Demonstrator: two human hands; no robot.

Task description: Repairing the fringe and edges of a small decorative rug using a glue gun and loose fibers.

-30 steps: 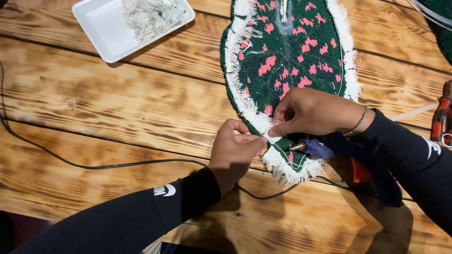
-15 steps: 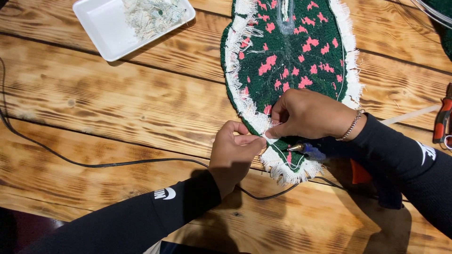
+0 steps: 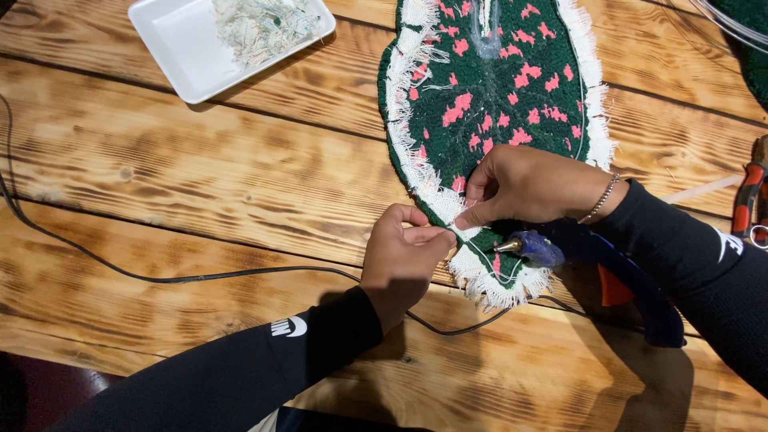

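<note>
Rug piece: I saw a leaf-shaped tufted rug (image 3: 512,104), dark green with pink flecks, lying flat on the far-right part of the wooden table (image 3: 200,184), its pointed end toward the near side.
Fringe: a white frayed backing edge (image 3: 436,200) ran round the rug; both hands met at its left near edge, just left of the tip.
Handling: I judged the rug soft, floppy and light, and the loose weave of the edge apt to fray or pull, so the border would best be taken in a fingertip pinch close to the pile, not by stray threads.
Left hand: my left hand (image 3: 400,256) was closed in a pinch, thumb and fingers drawn together on the white edge.
Right hand: my right hand (image 3: 528,188) lay curled on the rug, its fingertips pressing and gripping the same strip of edge, touching the left fingertips.
Glue gun: a blue glue gun (image 3: 592,260) with an orange trigger lay beneath the right wrist, nozzle pointing left at the rug tip.
Cord: a black cable (image 3: 160,276) ran across the table from the left and passed under the left forearm.
Tray: a white tray (image 3: 176,48) with pale thread scraps sat far left, well apart.
Pliers: red-handled pliers (image 3: 748,196) lay at the right border.
Change: compared with half a second earlier, the hands held the same spot; the glue gun's nozzle showed a little more plainly.
</note>
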